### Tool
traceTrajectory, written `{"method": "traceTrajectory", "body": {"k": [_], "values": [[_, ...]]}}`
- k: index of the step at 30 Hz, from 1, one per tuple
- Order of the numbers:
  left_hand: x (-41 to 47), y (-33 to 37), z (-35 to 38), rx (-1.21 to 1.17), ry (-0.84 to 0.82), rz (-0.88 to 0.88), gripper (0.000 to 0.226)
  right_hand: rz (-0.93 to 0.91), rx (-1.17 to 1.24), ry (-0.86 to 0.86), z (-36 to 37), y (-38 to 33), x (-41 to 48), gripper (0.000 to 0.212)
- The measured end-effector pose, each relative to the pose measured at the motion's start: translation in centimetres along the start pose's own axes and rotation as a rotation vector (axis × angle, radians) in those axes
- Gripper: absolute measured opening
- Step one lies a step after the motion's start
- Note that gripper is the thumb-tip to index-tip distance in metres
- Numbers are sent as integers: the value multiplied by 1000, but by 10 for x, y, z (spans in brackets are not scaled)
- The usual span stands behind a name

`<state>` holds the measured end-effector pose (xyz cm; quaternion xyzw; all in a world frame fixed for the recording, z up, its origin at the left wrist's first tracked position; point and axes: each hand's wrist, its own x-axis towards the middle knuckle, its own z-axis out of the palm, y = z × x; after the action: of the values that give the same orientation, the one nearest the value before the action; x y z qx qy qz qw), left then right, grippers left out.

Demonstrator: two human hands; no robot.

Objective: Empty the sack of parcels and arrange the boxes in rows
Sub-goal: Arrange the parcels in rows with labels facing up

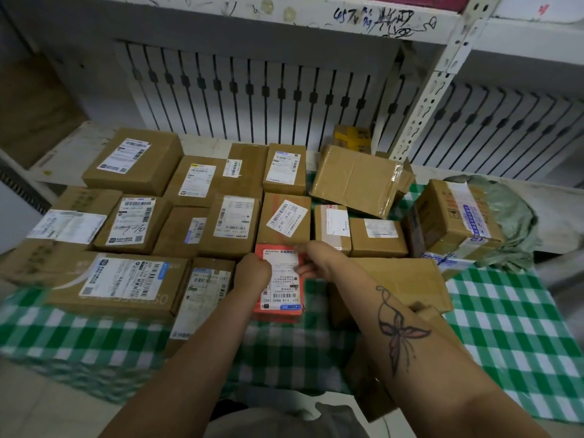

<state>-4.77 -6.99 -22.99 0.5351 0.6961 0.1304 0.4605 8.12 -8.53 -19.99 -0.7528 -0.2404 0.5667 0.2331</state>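
A red box with a white shipping label lies on the green checked cloth in the nearest row. My left hand grips its far left corner, and my right hand holds its far right corner. Several brown cardboard boxes stand in rows behind and to the left of it, labels up. A flat brown box lies right of the red one, partly under my right forearm. The crumpled green sack lies at the right, behind a taped box.
A brown box lies tilted across the back row. A white slotted shelf post rises at the back right, in front of a radiator cover. Another box sits below the cloth's near edge under my right arm.
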Motion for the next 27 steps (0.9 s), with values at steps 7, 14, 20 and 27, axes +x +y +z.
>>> {"method": "traceTrajectory", "body": {"k": [7, 14, 20, 27], "values": [[-9, 3, 10, 133, 102, 41, 27, -54, -81, 28, -15, 0, -13, 25], [-43, 24, 32, 172, 124, 210, 50, -134, -26, 21, -42, 2, -37, 20], [-72, 34, 53, 8, -25, 369, 32, -161, 11, 16, -59, 14, -58, 21], [-112, 31, 66, 32, -177, 539, 37, -350, 190, 196, -91, 41, -89, 21]]}}
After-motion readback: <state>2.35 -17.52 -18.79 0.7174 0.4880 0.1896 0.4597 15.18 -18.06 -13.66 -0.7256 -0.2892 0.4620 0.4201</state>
